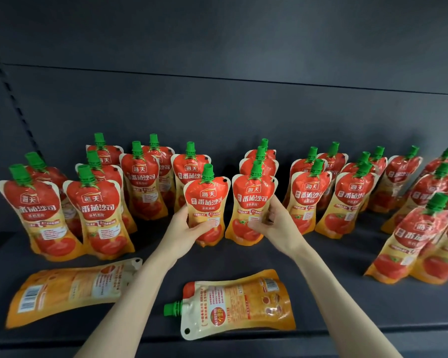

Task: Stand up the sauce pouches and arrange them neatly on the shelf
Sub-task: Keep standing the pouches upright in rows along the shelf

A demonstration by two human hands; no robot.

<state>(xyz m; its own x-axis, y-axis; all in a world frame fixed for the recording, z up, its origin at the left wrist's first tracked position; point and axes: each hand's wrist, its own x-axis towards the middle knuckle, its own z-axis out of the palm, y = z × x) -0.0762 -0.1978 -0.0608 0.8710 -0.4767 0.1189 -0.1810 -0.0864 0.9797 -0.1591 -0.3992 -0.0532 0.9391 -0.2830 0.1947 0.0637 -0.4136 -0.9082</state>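
Red and orange sauce pouches with green caps stand in rows on the dark shelf (347, 303). My left hand (189, 224) grips one upright pouch (207, 200) by its left side, thumb across the front, at the middle of the shelf. My right hand (276, 215) curls around the right edge of the neighbouring upright pouch (251, 200). Two pouches lie flat, back side up, near the front: one at the left (70, 288), its top end by my left forearm, and one in the middle (241, 303) with its cap pointing left.
Standing pouches fill the left group (93, 210) and the right groups (347, 202), with a closer cluster at the far right (419, 244). The shelf's front lip (347, 329) runs just below the lying pouches. A dark back panel (217, 99) rises behind.
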